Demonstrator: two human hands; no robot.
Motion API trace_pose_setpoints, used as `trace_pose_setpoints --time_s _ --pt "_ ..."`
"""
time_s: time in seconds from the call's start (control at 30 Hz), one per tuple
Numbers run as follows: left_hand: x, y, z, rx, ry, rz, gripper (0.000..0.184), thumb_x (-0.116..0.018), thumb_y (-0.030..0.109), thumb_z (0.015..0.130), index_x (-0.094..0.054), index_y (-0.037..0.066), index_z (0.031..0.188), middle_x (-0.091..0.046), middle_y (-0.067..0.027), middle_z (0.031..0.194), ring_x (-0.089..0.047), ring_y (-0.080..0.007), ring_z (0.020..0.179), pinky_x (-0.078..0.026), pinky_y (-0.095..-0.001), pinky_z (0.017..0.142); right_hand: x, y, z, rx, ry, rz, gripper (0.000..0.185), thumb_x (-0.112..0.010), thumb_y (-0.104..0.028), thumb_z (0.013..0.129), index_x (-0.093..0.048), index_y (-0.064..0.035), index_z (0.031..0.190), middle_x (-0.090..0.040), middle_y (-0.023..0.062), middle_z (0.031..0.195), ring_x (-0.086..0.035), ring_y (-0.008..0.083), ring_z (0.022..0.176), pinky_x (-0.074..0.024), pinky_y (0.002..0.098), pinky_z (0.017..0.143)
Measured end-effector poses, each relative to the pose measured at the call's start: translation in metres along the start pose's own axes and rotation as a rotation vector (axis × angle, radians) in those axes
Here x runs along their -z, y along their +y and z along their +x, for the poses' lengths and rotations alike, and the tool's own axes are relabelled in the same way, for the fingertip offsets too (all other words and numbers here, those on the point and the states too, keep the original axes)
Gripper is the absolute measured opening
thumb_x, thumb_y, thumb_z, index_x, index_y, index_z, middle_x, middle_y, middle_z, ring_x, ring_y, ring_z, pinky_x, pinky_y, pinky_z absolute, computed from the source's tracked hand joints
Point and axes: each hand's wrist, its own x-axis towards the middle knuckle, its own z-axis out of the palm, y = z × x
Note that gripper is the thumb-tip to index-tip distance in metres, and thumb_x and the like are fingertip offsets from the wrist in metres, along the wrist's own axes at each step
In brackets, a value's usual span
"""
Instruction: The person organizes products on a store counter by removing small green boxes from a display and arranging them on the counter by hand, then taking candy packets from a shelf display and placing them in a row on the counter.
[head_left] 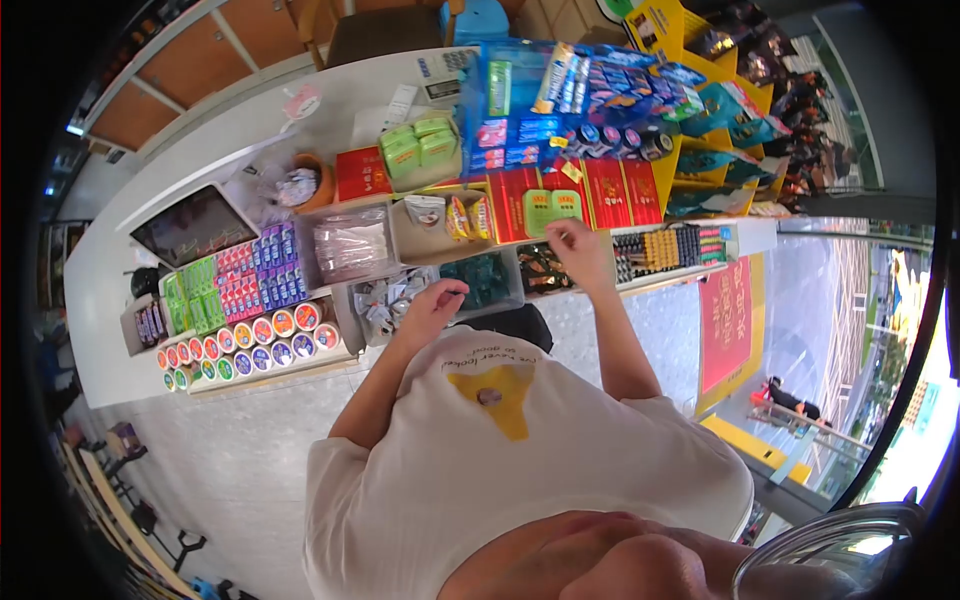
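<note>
Over the edge of the bin of small wrapped packets (385, 300), my left hand (432, 308) hangs with its fingers curled together; whether anything is inside them is too small to tell. Farther right, my right hand (572, 243) is at the lower edge of the light green packs (551, 208), which lie on red boxes (512, 200). Its fingers are bent, and the contact between fingertips and packs is unclear. Between the hands are a bin of dark green packets (482, 280) and a bin of dark wrapped items (541, 268).
Left on the counter (110, 330) are round tubs (262, 330), colourful packs (238, 275) and a dark screen (193, 225). A blue rack (520, 90) stands behind the red boxes. Yellow shelves (690, 150) with hanging bags are at right.
</note>
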Motion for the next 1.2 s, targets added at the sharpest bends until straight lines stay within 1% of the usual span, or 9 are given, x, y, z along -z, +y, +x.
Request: trace_pose_setpoints --time_s 0.2,0.23,0.37,0.5,0.6,0.73,0.93,1.13,1.2 --pt "-0.045 0.056 0.061 0.042 -0.148 0.033 0.025 -0.066 0.012 0.096 -0.065 0.006 0.121 -0.067 -0.0041 0.095 -0.062 -0.0084 0.083 -0.051 -0.0253 0.075 0.035 0.062 0.015 -0.031 0.158 -0.047 0.04 -0.071 -0.014 0.089 -0.061 -0.0034 0.126 -0.064 0.0139 0.096 -0.064 0.0227 0.067 -0.0535 0.0354 0.067" --pt "-0.054 0.058 0.074 0.029 -0.179 -0.014 0.036 -0.067 0.013 0.095 -0.06 0.005 0.13 -0.067 -0.0071 0.1 -0.064 -0.0105 0.087 -0.053 -0.0262 0.079 0.036 0.065 0.017 -0.059 0.139 -0.03 0.046 -0.072 -0.015 0.088 -0.058 -0.0043 0.131 -0.065 0.0147 0.097 -0.065 0.0268 0.071 -0.0538 0.0386 0.071" --pt "-0.099 0.057 0.125 -0.119 -0.035 -0.055 0.061 -0.066 0.013 0.095 -0.04 0.006 0.15 -0.068 -0.011 0.105 -0.07 -0.0184 0.093 -0.055 -0.0289 0.087 0.036 0.068 0.024 -0.094 0.014 0.006 0.048 -0.071 -0.015 0.086 -0.057 -0.0027 0.13 -0.065 0.0188 0.1 -0.064 0.0351 0.086 -0.0525 0.045 0.08" --pt "-0.119 0.081 0.148 0.131 -0.093 0.078 0.069 -0.067 0.023 0.096 -0.033 0.009 0.155 -0.069 -0.013 0.112 -0.068 -0.0198 0.105 -0.053 -0.0312 0.091 0.029 0.085 0.025 -0.008 -0.022 0.051 0.049 -0.07 -0.012 0.086 -0.055 0.0003 0.131 -0.064 0.0202 0.103 -0.065 0.038 0.088 -0.0536 0.0449 0.081" --pt "-0.133 0.082 0.152 0.082 -0.031 0.083 0.07 -0.068 0.017 0.093 -0.034 0.004 0.153 -0.072 -0.0168 0.102 -0.072 -0.0207 0.097 -0.056 -0.0315 0.086 0.025 0.088 0.029 -0.096 -0.031 0.153 0.051 -0.069 -0.01 0.086 -0.053 0.0006 0.133 -0.063 0.0221 0.106 -0.066 0.0395 0.087 -0.0546 0.0442 0.08" --pt "-0.133 0.078 0.152 0.137 -0.006 0.072 0.07 -0.068 0.017 0.093 -0.034 0.004 0.153 -0.067 -0.0208 0.116 -0.07 -0.0229 0.106 -0.055 -0.0313 0.088 0.023 0.091 0.041 -0.096 -0.009 0.209 0.052 -0.072 -0.015 0.088 -0.052 -0.001 0.134 -0.065 0.0186 0.107 -0.069 0.0242 0.075 -0.0551 0.036 0.069" --pt "-0.125 0.059 0.134 -0.136 0.097 -0.161 0.066 -0.064 0.003 0.095 -0.034 0.007 0.153 -0.053 -0.0135 0.136 -0.057 -0.0188 0.123 -0.051 -0.0317 0.099 0.017 0.091 0.039 -0.061 -0.074 0.332 0.056 -0.07 -0.012 0.093 -0.044 -0.0051 0.143 -0.063 0.0085 0.109 -0.065 0.0117 0.073 -0.0529 0.0267 0.062" --pt "-0.084 0.057 0.101 -0.163 0.191 -0.275 0.063 -0.066 0.003 0.094 -0.038 0.002 0.151 -0.059 -0.0104 0.13 -0.063 -0.0137 0.102 -0.051 -0.0247 0.087 0.017 0.016 0.013 -0.168 -0.401 0.613 0.075 -0.072 -0.013 0.091 -0.034 -0.0186 0.156 -0.055 0.0039 0.106 -0.062 0.009 0.066 -0.0496 0.0231 0.054" --pt "-0.066 0.05 0.085 -0.156 0.16 -0.262 0.061 -0.068 0.005 0.092 -0.044 0.001 0.148 -0.065 -0.0102 0.119 -0.063 -0.0088 0.09 -0.052 -0.024 0.077 0.002 0.008 0.012 -0.104 -0.393 0.498 0.067 -0.072 -0.012 0.091 -0.041 -0.0136 0.15 -0.059 0.0043 0.104 -0.063 0.0092 0.068 -0.0504 0.0235 0.058"
